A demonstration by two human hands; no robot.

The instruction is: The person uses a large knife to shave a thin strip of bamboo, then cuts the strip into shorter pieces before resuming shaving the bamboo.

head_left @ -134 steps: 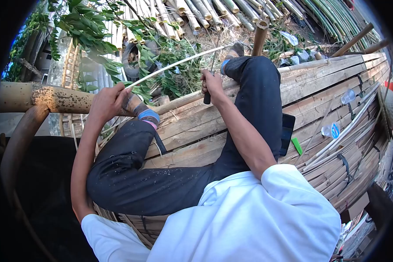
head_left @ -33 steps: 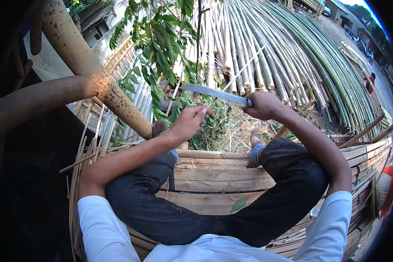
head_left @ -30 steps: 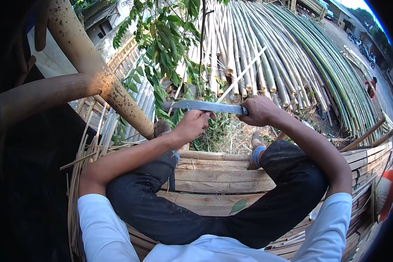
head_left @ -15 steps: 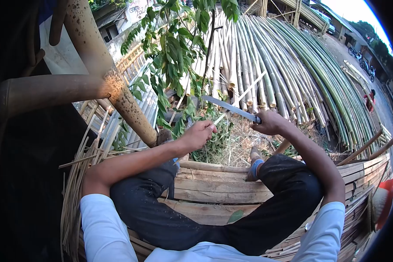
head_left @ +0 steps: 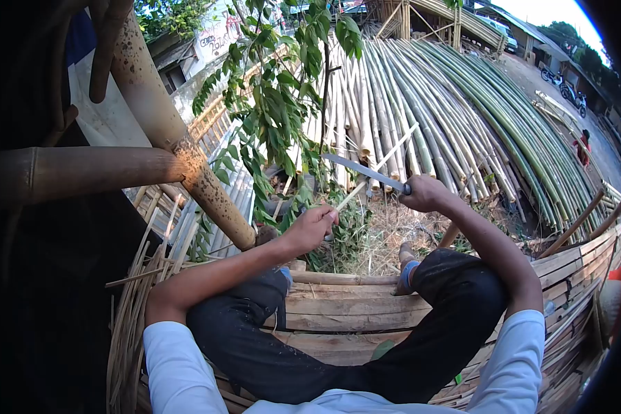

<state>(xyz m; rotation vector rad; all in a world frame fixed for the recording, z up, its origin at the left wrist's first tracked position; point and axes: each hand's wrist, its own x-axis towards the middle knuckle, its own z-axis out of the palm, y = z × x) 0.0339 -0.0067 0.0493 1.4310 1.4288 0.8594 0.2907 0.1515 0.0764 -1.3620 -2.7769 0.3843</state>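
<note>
My left hand [head_left: 313, 229] is closed around the near end of a pale bamboo strip [head_left: 398, 145], which slants away up and to the right. In my right hand [head_left: 424, 194] is the dark handle of a long knife [head_left: 364, 170]. Its straight metal blade points left and crosses the strip in this view, a little beyond my left fist. Both forearms reach forward over my knees, with the hands held out above the ground litter.
Under my legs is a bamboo slat platform [head_left: 355, 303]. Long bamboo poles [head_left: 435, 103] lie stacked ahead. A leafy branch [head_left: 276, 90] hangs front left, near a thick bamboo post [head_left: 217, 200]. Thin strips [head_left: 132, 324] are bundled at left. A person [head_left: 584, 148] is far right.
The whole view has shifted slightly, so the scene sits lower. My hands keep their grips, and the knife and strip stay crossed with little change in angle.
</note>
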